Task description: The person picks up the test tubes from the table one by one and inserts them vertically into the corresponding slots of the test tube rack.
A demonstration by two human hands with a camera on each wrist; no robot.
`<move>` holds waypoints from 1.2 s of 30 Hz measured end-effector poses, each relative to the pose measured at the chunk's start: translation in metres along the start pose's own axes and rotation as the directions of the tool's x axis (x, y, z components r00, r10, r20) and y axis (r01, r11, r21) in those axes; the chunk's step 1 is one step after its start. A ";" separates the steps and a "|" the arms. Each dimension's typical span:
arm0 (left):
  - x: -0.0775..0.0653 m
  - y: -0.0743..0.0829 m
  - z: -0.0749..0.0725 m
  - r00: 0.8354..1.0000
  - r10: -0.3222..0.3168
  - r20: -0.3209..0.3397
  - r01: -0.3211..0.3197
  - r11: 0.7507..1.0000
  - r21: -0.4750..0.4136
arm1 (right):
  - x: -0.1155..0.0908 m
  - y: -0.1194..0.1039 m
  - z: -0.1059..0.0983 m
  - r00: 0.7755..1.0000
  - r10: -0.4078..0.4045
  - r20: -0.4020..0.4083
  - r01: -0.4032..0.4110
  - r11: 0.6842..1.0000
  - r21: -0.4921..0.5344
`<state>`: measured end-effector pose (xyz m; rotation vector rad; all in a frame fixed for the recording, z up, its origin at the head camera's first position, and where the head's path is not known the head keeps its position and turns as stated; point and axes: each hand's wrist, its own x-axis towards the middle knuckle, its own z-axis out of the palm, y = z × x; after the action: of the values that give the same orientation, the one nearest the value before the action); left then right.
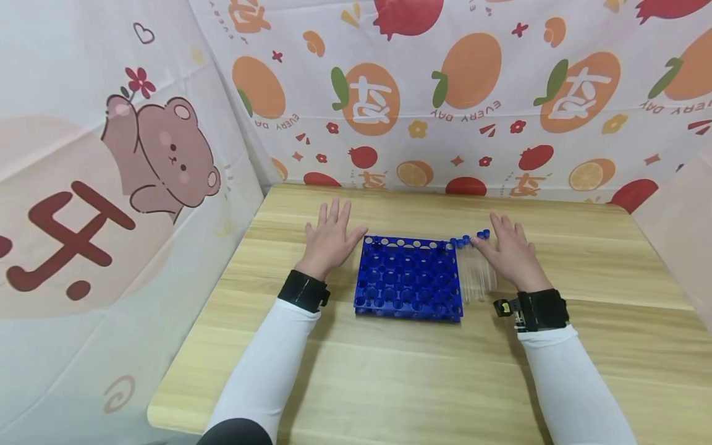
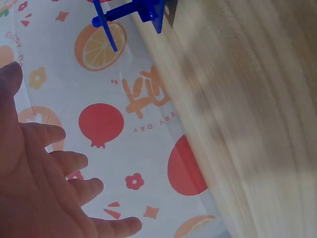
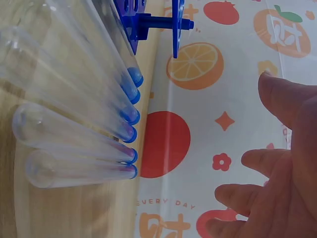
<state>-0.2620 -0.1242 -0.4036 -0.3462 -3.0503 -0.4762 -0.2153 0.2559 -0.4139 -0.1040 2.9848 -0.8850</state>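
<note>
A blue test tube rack (image 1: pixel 408 278) with rows of round holes stands on the wooden table, between the two hands. To its right lie several clear test tubes (image 1: pixel 475 275) with blue caps, side by side; the right wrist view shows these tubes (image 3: pixel 74 134) close up. My left hand (image 1: pixel 328 241), fingers spread and straight, is beside the rack's far left corner and holds nothing. My right hand (image 1: pixel 512 256) is likewise spread, beside and partly over the capped ends of the tubes, gripping nothing. In the left wrist view the left hand (image 2: pixel 44 173) shows extended fingers.
The wooden table (image 1: pixel 389 377) reaches back to a fruit-print cloth (image 1: pixel 423 117) hanging behind it. Another cloth with a bear print (image 1: pixel 172 154) hangs along the left side. A corner of the rack (image 2: pixel 148 10) shows at the top of the left wrist view.
</note>
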 end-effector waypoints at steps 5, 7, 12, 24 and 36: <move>-0.001 0.002 0.007 1.000 -0.003 0.013 0.004 0.999 -0.042 | -0.005 0.005 -0.001 1.000 0.009 0.001 -0.009 1.000 -0.015; -0.002 0.003 0.008 1.000 -0.013 0.025 0.016 0.992 -0.127 | -0.006 0.007 -0.001 1.000 0.009 0.002 -0.009 1.000 -0.019; -0.006 0.002 0.011 0.988 -0.033 0.153 0.104 0.871 -0.481 | -0.009 0.012 -0.002 0.997 0.061 0.037 -0.061 0.998 -0.014; -0.015 -0.011 0.031 0.864 -0.006 0.504 0.445 0.479 -0.757 | -0.004 0.016 0.004 0.990 0.116 0.085 -0.114 0.993 -0.033; -0.018 -0.010 0.048 0.863 -0.020 0.506 0.448 0.496 -0.744 | 0.005 0.027 0.014 0.981 0.156 0.118 -0.157 0.988 0.002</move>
<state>-0.2471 -0.1231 -0.4533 0.0073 -2.9556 -2.2346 -0.2210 0.2704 -0.4405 0.0755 2.8321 -0.8469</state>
